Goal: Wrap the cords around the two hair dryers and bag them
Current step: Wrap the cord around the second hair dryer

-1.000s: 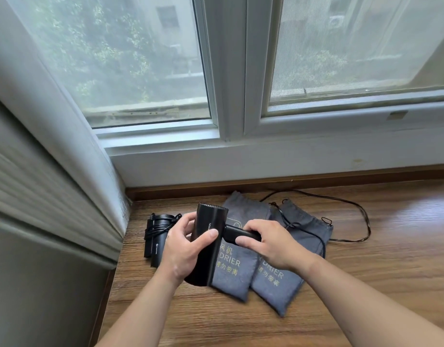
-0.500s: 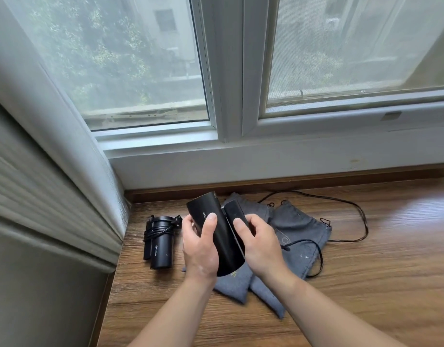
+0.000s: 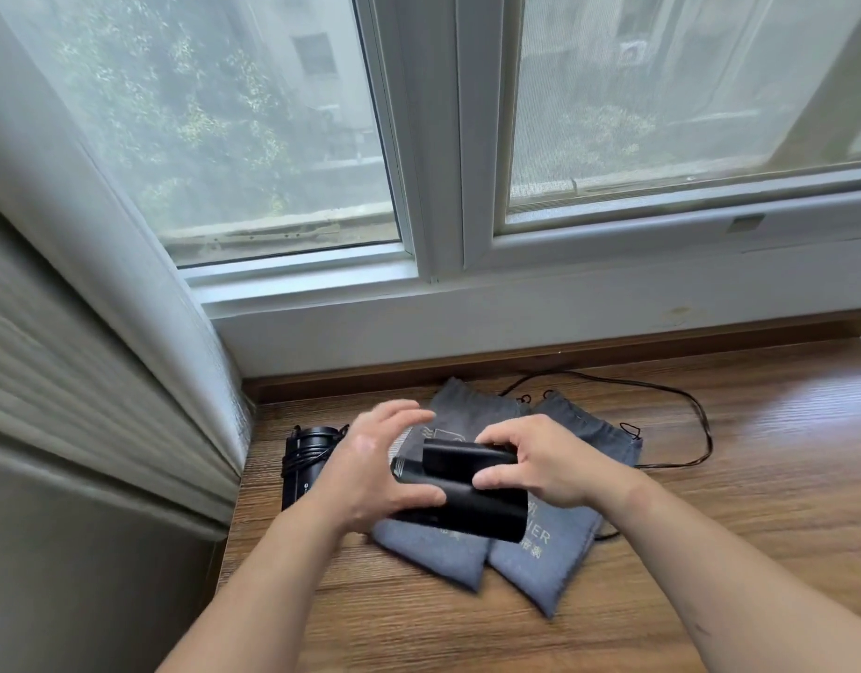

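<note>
Close head view, forward and down

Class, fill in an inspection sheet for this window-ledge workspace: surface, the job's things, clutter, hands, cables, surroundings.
Surface: wooden ledge, with a glossy reflection at the right.
Job's things: folded hair dryer held above the bags; wrapped hair dryer lying at the left, cord wound round it; left grey bag and right grey bag lying flat, overlapping.
Clutter: nothing seen.
Hands: left hand spread, thumb against the folded hair dryer; right hand grips its folded handle.
Cables: loose cord loops over the ledge behind and right of the bags, unwrapped.
Surroundings: window behind; pleated blind at left.
</note>
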